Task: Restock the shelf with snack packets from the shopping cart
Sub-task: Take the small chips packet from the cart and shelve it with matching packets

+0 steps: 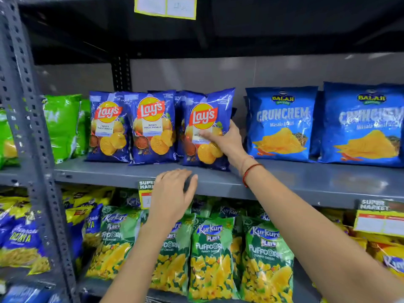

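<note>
- Head view, nearest first: your left hand (172, 193) sits at the lower middle of the frame, fingers spread and loose, holding nothing, resting at the front lip of the grey shelf (306, 182).
- Below that lip, the lower tier of green puffcorn packets (209, 256) looks full; it needs nothing from you.
- Your right hand (225, 141), with a red thread on the wrist, grips the right edge of a blue chips packet (205, 127) at the middle of the frame. The packet stands upright on the shelf, its base down on the board, just beside two matching packets (133, 125) to its left.
- Judged from this, the packet is as good as placed; only letting go and squaring it up remain.
- Right of it, light blue masala packets (282, 123) fill their row, with a small gap between.
- The shopping cart is out of frame, so you cannot tell how many packets are left.
</note>
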The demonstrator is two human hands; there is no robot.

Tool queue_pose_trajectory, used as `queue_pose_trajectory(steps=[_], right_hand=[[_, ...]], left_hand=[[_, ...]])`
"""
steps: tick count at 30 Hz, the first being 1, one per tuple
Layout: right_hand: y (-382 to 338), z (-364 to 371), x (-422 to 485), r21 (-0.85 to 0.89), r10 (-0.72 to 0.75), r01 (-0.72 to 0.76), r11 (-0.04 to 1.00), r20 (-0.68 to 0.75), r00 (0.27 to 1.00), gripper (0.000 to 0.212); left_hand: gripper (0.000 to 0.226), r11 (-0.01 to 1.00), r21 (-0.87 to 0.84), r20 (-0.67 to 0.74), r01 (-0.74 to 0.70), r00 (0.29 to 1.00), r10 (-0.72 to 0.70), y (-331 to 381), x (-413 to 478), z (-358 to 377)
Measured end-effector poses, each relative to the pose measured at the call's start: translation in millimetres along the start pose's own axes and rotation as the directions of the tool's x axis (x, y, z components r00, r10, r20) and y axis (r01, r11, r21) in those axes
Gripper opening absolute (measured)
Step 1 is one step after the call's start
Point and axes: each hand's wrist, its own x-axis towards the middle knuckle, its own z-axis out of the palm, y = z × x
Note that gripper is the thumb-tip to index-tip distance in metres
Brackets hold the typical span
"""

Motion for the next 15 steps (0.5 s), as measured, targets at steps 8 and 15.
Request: queue_pose_trajectory(steps=[8,15], right_hand=[[11,-20,-11,-0.044,0.089,-0.088,0.995,0.011,0.996,0.082],[-11,-89,-64,-0.093,-0.003,-0.008,0.996,-0.114,0.993,0.052]], left_hand=[[0.053,1.000,-0.005,-0.009,-0.021,1.000,0.021,4,-3,2],[0.045,0.995,-0.096,-0.075,-0.010,0.997,0.003,32,0,6]])
